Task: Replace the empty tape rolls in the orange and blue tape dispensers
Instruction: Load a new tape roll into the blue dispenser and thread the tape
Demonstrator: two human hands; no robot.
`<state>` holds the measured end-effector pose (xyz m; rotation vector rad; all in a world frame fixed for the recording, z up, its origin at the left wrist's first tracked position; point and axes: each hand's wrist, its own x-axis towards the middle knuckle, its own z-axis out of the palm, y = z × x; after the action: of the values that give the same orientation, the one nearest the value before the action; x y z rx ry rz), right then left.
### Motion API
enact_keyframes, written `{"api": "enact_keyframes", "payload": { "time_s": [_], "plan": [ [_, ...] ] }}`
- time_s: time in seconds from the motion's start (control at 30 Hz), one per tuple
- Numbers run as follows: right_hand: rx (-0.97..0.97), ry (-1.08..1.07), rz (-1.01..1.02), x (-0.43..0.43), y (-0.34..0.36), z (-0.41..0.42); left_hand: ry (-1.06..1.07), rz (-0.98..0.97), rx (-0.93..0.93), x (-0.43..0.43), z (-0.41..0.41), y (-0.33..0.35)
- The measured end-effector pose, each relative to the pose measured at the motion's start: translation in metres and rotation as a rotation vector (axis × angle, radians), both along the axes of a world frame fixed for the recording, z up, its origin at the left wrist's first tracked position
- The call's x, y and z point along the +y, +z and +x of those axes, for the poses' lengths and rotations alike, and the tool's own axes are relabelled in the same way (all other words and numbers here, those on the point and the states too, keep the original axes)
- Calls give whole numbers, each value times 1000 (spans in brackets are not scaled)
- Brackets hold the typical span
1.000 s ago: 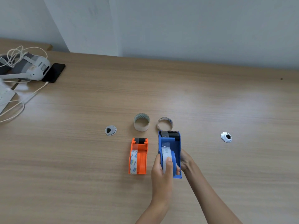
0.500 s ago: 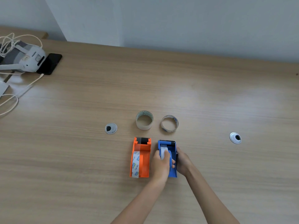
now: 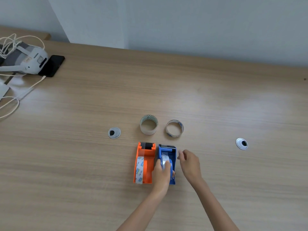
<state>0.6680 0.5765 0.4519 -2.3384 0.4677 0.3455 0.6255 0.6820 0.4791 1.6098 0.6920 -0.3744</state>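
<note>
The blue tape dispenser (image 3: 168, 151) lies flat on the wooden table (image 3: 216, 105), with a clear tape roll (image 3: 165, 161) seated in it. My left hand (image 3: 160, 176) grips that roll and the dispenser's near end from the left. Just right of the dispenser hovers my right hand (image 3: 189, 163), fingers loosely apart and holding nothing. The orange tape dispenser (image 3: 146, 162) lies directly to the left, with a printed tape roll (image 3: 139, 170) in it. Beyond both stand two empty rolls: a cardboard core (image 3: 148, 125) and a thin clear ring (image 3: 174, 128).
Two round cable grommets (image 3: 114, 132) (image 3: 241, 143) are set into the table. At the far left lie a white headset (image 3: 25, 61), a black phone (image 3: 52, 65) and loose white cables (image 3: 10, 105). A grey wall runs along the table's far edge.
My right hand has let go of the blue dispenser and moved a little to the right. My left hand has slid back to the roll's near side.
</note>
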Motion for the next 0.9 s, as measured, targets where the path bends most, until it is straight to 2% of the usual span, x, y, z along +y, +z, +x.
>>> {"api": "enact_keyframes", "payload": {
  "time_s": [0.1,0.27,0.37,0.47,0.53,0.6,0.67,0.77,0.9],
  "plan": [
    [20,-105,307,9,16,-31,-102,83,-35,3,-7,-2],
    [60,-103,399,22,14,-60,-191,170,-94,12,-15,12],
    [62,-142,425,22,13,-62,-283,253,-236,35,-19,43],
    [79,-196,480,23,13,-57,-54,359,-369,78,-19,49],
    [110,-251,521,26,14,-55,27,417,-200,102,-15,27],
    [134,-319,564,30,11,-53,-24,376,3,110,-16,3],
    [156,-348,590,36,11,-52,-122,363,74,107,-17,-10],
    [175,-350,613,42,15,-52,-249,430,18,103,-19,-11],
    [130,-327,611,45,25,-52,-218,276,-26,100,-12,-6]
  ]
}}
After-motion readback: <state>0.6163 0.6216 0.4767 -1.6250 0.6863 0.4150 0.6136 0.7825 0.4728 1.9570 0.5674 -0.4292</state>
